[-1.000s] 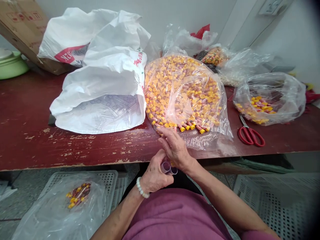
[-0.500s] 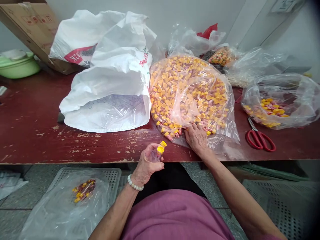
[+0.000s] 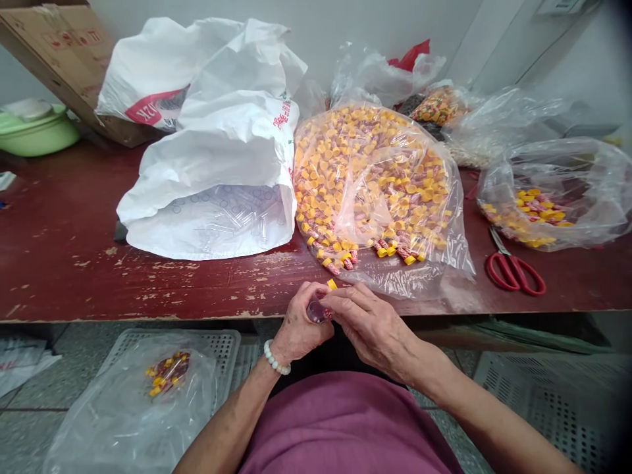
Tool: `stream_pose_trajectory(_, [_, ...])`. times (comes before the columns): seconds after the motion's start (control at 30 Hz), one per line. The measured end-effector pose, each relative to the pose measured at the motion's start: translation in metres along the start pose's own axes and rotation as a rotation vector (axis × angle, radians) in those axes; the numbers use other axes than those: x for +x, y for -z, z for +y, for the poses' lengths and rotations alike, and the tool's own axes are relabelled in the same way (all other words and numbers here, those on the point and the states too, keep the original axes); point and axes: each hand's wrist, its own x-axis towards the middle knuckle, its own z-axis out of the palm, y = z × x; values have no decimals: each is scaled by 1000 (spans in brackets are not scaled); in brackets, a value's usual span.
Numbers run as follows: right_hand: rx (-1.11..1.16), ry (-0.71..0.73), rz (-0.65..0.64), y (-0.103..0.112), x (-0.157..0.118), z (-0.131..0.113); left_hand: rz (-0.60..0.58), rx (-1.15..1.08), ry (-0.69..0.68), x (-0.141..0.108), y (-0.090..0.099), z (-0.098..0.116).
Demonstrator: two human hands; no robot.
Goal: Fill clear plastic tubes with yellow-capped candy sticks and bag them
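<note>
I note the left hand [image 3: 302, 327] gripping a clear tube [image 3: 316, 313], round end facing my camera; at the tube's right, the right hand [image 3: 372, 322] curls, its grip indeterminable.

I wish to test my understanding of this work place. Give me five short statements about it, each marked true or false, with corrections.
1. The left hand holds a clear plastic tube, with the right hand close by. True.
2. The white bead bracelet is on the right wrist. False: it is on the left.
3. The red-handled metal scissors lie on the dark red wooden table. True.
4. The blades of the scissors point toward the camera. False: they point away.
5. The open white plastic sack contains clear tubes. True.
</note>
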Motion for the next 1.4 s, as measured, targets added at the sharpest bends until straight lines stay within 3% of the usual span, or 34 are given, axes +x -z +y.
stream_pose_trajectory(0.1, [18,-41,112,0,3,5,-8,10,-17,-2,0,-1])
stream_pose_trajectory(0.23, [13,-187,489,-11,18,17,-37,-1,7,-5,-9,1])
stream_pose_trajectory(0.3, [-41,-163,572,-25,26,19,-44,-28,7,-6,-18,4])
stream_pose_trajectory(0.43, [-13,-87,530,-43,30,26,3,-101,59,-9,-24,5])
stream_pose_trajectory(0.57, [-23,-347,624,-34,15,69,39,-269,239,-10,-1,-8])
stream_pose_trajectory(0.7, [-325,-623,419,-25,10,121,149,-463,332,-7,23,-19])
stream_pose_trajectory(0.83, [-488,-690,276,-32,29,138,177,-471,332,-4,22,-16])
stream_pose_trajectory(0.97, [-454,-653,207,-31,38,143,146,-412,318,-3,16,-16])
stream_pose_trajectory(1.17, [-294,-781,384,-12,16,145,135,-261,211,0,16,-20])
stream_pose_trajectory(1.3, [137,-643,568,-14,8,107,105,-106,95,4,8,-14])
stream_pose_trajectory(1.4, [286,-469,612,-24,13,67,27,-89,82,7,-1,-8])
